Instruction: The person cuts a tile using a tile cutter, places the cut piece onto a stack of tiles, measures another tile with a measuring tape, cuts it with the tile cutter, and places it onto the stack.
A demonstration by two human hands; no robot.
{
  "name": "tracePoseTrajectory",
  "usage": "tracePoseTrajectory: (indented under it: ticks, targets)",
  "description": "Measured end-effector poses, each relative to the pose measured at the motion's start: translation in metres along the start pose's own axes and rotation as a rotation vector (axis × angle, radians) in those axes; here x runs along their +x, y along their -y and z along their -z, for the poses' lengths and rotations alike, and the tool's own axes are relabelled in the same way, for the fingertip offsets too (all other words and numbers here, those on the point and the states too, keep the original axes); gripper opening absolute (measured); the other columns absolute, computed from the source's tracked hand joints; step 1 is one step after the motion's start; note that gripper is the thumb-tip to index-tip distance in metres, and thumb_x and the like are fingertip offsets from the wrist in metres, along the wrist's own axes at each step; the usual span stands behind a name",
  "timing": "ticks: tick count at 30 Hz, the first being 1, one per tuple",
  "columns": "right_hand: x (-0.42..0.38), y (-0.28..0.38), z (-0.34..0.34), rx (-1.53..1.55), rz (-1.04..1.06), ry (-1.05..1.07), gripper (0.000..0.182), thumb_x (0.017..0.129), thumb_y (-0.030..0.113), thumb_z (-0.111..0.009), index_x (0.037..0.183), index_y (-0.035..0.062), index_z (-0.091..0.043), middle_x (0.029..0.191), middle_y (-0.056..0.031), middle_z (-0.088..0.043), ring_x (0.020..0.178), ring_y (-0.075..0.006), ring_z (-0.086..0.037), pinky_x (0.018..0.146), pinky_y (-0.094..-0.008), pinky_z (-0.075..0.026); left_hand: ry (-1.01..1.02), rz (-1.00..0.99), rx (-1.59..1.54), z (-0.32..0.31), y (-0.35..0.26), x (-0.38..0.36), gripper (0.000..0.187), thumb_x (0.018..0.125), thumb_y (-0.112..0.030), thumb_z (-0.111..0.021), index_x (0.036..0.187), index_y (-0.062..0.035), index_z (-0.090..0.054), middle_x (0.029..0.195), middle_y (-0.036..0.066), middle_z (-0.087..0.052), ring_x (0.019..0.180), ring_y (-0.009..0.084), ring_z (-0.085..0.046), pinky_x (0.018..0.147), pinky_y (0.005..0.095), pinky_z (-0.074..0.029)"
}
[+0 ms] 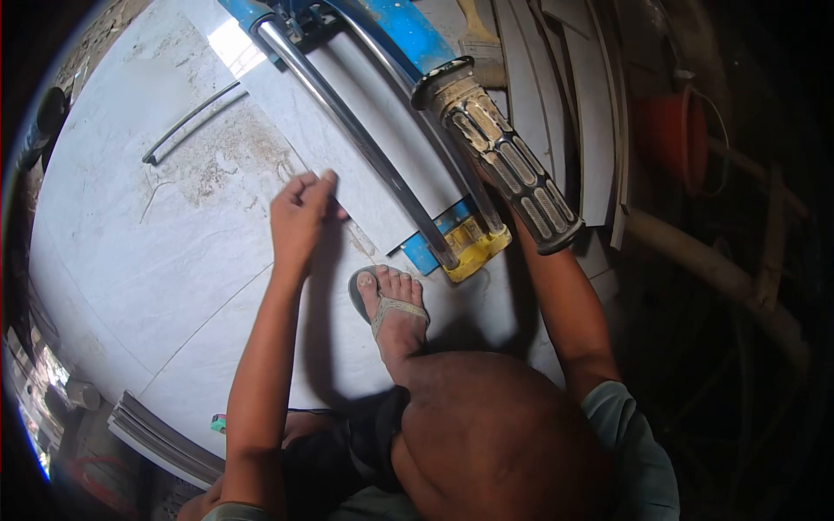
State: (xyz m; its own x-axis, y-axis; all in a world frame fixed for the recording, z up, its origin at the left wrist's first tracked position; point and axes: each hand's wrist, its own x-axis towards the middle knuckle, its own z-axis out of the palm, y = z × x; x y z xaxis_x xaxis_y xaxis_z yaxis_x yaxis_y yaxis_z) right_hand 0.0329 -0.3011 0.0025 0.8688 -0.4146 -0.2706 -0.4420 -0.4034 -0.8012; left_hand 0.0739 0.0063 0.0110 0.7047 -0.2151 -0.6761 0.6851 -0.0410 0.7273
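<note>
A manual tile cutter stands in front of me, with shiny steel rails (347,130), a blue base (420,253) and a yellow end piece (473,247). Its worn black handle grip (512,156) sticks up toward me on the right. A pale tile (317,130) lies on the cutter under the rails. My left hand (302,208) is at the tile's left edge, fingers curled and fingertips right at that edge. Behind the handle grip my right hand is hidden; only the right forearm (565,304) shows, reaching toward the cutter's right side.
A thin curved strip (191,122) and grit lie on the pale tiled floor at left. Long tile pieces (599,122) and a brush (478,43) are at right, beside a red bucket (673,139). More strips (161,438) are stacked lower left. My sandalled foot (391,304) is near the cutter.
</note>
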Motion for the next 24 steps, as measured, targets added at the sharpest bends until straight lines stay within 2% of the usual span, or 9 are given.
tracePoseTrajectory:
  ticks: [1, 2, 5, 8, 12, 15, 20, 22, 24]
  targets:
    - [0.0, 0.003, 0.001, 0.008, -0.01, 0.0, 0.031, 0.091, 0.024, -0.079, 0.11, -0.0009, -0.077, 0.095, -0.0091, -0.073, 0.085, -0.0132, -0.07, 0.077, -0.0268, -0.054, 0.063, -0.03, 0.095, -0.003, 0.002, -0.005, 0.027, 0.096, -0.024, -0.075, 0.096, 0.0012, -0.065, 0.068, -0.001, -0.061, 0.06, 0.0073, -0.061, 0.057, 0.0238, -0.052]
    - [0.001, 0.006, 0.0, 0.017, -0.019, 0.001, 0.031, 0.091, 0.023, -0.079, 0.109, -0.0015, -0.077, 0.094, -0.0091, -0.074, 0.085, -0.0129, -0.07, 0.077, -0.0268, -0.054, 0.033, -0.056, -0.02, -0.012, 0.007, -0.012, 0.027, 0.097, -0.023, -0.074, 0.086, -0.0005, -0.064, 0.065, 0.0, -0.061, 0.057, 0.0067, -0.06, 0.056, 0.0239, -0.054]
    - [-0.001, 0.02, -0.002, 0.212, -0.174, 0.016, 0.03, 0.091, 0.023, -0.08, 0.105, -0.0034, -0.078, 0.09, -0.0086, -0.076, 0.078, -0.011, -0.07, 0.07, -0.0253, -0.055, 0.022, -0.096, 0.019, -0.01, 0.016, -0.007, 0.029, 0.097, -0.023, -0.074, 0.08, -0.0022, -0.063, 0.064, 0.001, -0.061, 0.054, 0.0068, -0.058, 0.054, 0.0229, -0.052]
    - [0.003, 0.016, -0.003, 0.411, -0.253, 0.063, 0.028, 0.09, 0.023, -0.08, 0.103, -0.0024, -0.079, 0.089, -0.0075, -0.077, 0.073, -0.0094, -0.069, 0.067, -0.0236, -0.054, -0.004, -0.102, -0.012, -0.013, 0.016, -0.006, 0.03, 0.097, -0.023, -0.074, 0.077, -0.0029, -0.064, 0.063, 0.002, -0.061, 0.054, 0.0075, -0.059, 0.053, 0.0233, -0.052]
    - [0.006, 0.013, -0.002, 0.3, -0.2, 0.056, 0.029, 0.091, 0.022, -0.079, 0.104, -0.0034, -0.078, 0.088, -0.0079, -0.077, 0.074, -0.0098, -0.069, 0.068, -0.0231, -0.055, 0.013, -0.053, 0.003, -0.014, 0.007, -0.008, 0.03, 0.095, -0.024, -0.076, 0.078, -0.0028, -0.064, 0.063, 0.002, -0.061, 0.055, 0.0085, -0.061, 0.053, 0.0233, -0.052]
    - [0.008, 0.013, -0.003, 0.408, -0.265, 0.092, 0.03, 0.091, 0.023, -0.08, 0.105, -0.0036, -0.078, 0.088, -0.0081, -0.076, 0.074, -0.0103, -0.069, 0.068, -0.0238, -0.055, 0.008, -0.031, -0.021, -0.013, 0.006, -0.005, 0.03, 0.095, -0.024, -0.077, 0.078, -0.0026, -0.064, 0.063, 0.003, -0.061, 0.055, 0.0091, -0.061, 0.052, 0.0229, -0.051]
    - [0.007, 0.016, -0.001, 0.388, -0.272, 0.099, 0.028, 0.093, 0.021, -0.077, 0.107, -0.0034, -0.077, 0.089, -0.008, -0.077, 0.075, -0.0105, -0.07, 0.069, -0.024, -0.056, 0.009, -0.026, 0.021, -0.014, 0.002, -0.007, 0.034, 0.095, -0.026, -0.077, 0.073, -0.0058, -0.06, 0.065, 0.002, -0.058, 0.056, 0.0099, -0.061, 0.053, 0.0247, -0.053]
    - [0.007, 0.018, 0.002, 0.441, -0.302, 0.141, 0.029, 0.093, 0.022, -0.076, 0.108, -0.0033, -0.077, 0.09, -0.0074, -0.077, 0.077, -0.0113, -0.07, 0.071, -0.0254, -0.056, 0.016, -0.009, -0.002, -0.013, 0.003, -0.006, 0.032, 0.095, -0.023, -0.077, 0.074, -0.0041, -0.062, 0.063, 0.003, -0.061, 0.054, 0.0096, -0.061, 0.051, 0.0236, -0.051]
    - [0.005, 0.001, 0.006, 0.203, -0.152, 0.116, 0.029, 0.094, 0.022, -0.076, 0.109, -0.0026, -0.077, 0.09, -0.0071, -0.077, 0.082, -0.012, -0.071, 0.075, -0.0266, -0.055, 0.04, -0.034, 0.014, -0.012, 0.01, -0.002, 0.031, 0.095, -0.022, -0.077, 0.075, -0.0031, -0.062, 0.062, 0.003, -0.062, 0.053, 0.0095, -0.061, 0.051, 0.0231, -0.05]
